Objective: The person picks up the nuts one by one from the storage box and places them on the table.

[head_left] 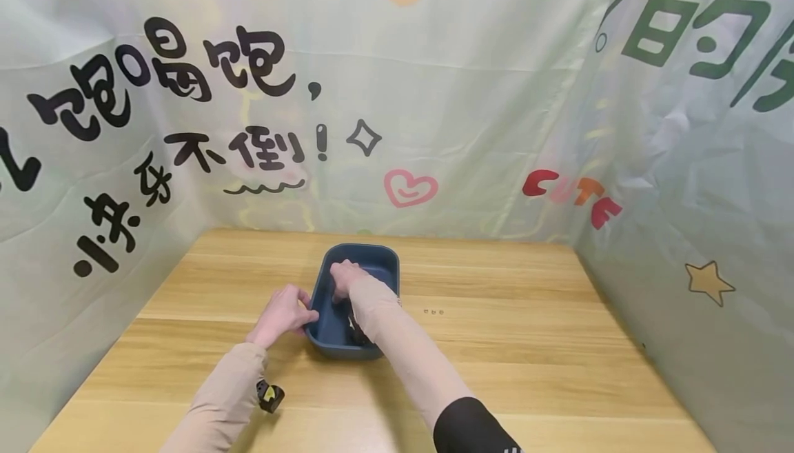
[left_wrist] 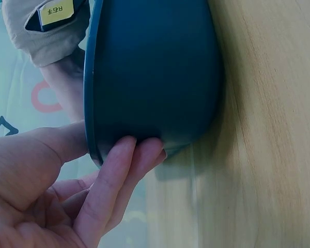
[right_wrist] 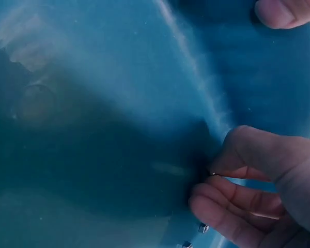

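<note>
A dark blue plastic bin (head_left: 330, 352) with rounded corners stands on the wooden table. My left hand (head_left: 287, 314) grips its left rim, thumb over the inside and fingers against the outer wall, as the left wrist view also shows with the hand (left_wrist: 46, 191). Reaching down inside the bin is my right hand (head_left: 345, 279). In the right wrist view that hand (right_wrist: 263, 186) pinches a tiny shiny metal piece (right_wrist: 213, 174) between thumb and forefinger, close to the bin floor. Two small metal pieces, one a nut-like bit (right_wrist: 203, 227), lie beside the curled fingers.
Three tiny pieces (head_left: 433, 312) lie in a row on the wooden table (head_left: 509, 343), right of the bin. Printed cloth (head_left: 471, 129) hangs around the table's back and sides. A wrist camera (head_left: 270, 396) sits on the left sleeve.
</note>
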A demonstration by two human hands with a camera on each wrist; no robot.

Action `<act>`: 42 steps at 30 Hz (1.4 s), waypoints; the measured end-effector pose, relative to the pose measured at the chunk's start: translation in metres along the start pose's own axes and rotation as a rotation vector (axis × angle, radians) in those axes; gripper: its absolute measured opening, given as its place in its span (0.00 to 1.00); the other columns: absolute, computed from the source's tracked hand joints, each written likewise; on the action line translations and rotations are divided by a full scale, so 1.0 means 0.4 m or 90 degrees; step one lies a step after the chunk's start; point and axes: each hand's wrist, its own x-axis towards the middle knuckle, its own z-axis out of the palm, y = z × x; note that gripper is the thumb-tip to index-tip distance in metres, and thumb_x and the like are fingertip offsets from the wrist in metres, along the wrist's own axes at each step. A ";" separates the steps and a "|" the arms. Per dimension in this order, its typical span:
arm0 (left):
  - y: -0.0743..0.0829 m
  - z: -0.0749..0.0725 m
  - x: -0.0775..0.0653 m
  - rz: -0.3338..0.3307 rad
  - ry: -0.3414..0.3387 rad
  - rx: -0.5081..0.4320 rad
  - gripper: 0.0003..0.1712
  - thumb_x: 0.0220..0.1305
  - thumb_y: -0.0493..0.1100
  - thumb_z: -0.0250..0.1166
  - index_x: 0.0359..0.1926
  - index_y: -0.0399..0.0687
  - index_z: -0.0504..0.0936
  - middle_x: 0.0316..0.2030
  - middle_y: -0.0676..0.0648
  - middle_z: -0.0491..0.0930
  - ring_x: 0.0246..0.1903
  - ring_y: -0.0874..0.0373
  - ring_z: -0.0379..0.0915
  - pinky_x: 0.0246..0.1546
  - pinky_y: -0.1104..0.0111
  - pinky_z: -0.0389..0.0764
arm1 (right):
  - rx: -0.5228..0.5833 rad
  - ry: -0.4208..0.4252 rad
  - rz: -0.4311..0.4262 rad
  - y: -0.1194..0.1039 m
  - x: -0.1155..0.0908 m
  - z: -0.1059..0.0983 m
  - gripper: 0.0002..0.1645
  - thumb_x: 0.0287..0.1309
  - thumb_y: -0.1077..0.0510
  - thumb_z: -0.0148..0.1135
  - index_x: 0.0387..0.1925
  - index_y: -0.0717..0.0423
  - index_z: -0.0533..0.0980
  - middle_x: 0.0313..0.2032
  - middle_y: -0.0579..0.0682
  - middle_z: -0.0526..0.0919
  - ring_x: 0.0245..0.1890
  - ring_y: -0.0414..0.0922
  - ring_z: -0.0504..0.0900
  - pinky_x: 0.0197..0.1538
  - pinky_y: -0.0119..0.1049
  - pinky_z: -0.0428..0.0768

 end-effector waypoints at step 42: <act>0.000 0.004 -0.003 0.022 -0.005 0.008 0.13 0.43 0.34 0.65 0.32 0.32 0.74 0.25 0.38 0.80 0.11 0.57 0.77 0.21 0.68 0.81 | 0.514 -0.060 -0.204 0.205 -0.136 -0.152 0.09 0.49 0.72 0.56 0.35 0.71 0.77 0.26 0.60 0.82 0.19 0.41 0.79 0.40 0.48 0.81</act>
